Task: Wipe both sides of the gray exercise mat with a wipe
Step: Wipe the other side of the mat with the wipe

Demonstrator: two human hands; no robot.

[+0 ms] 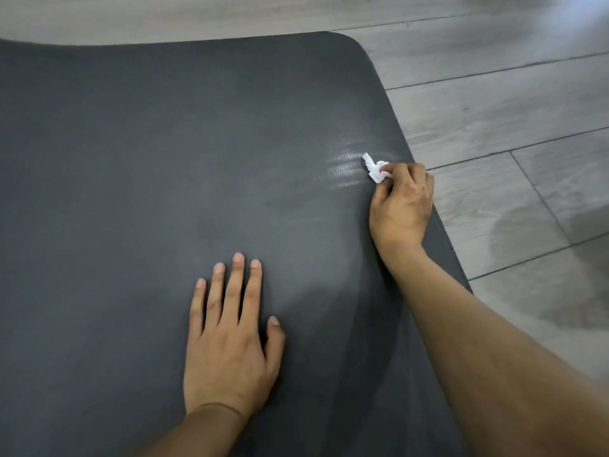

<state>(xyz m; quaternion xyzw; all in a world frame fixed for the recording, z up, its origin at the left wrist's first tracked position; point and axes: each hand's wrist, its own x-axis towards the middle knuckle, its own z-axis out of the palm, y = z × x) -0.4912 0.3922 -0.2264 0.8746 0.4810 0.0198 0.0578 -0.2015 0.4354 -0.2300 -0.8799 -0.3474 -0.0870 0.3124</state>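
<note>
Overhead, as I look down through the head camera, the gray exercise mat (158, 153) lies flat on the floor (514, 107) and fills most of the view. Its rounded far right corner shows against pale wood-look planks.

Right hand (402, 207): it reaches across to the mat's right edge, about halfway up the view. Its fingers (407, 173) are curled and pinch a small crumpled white wipe (374, 169), whose free end touches the mat surface. I cannot tell how hard the wipe is pressed down.

Glossy streaks (346, 168): several short, bright, parallel marks sit on the mat just to the left of the wipe.

Left hand (227, 347): it rests palm down on the mat, nearer to me and well apart from the right hand. Its fingers (230, 291) are straight and slightly spread, the thumb is angled outward, and it holds nothing.

Both forearms are bare and enter from the bottom of the view.
</note>
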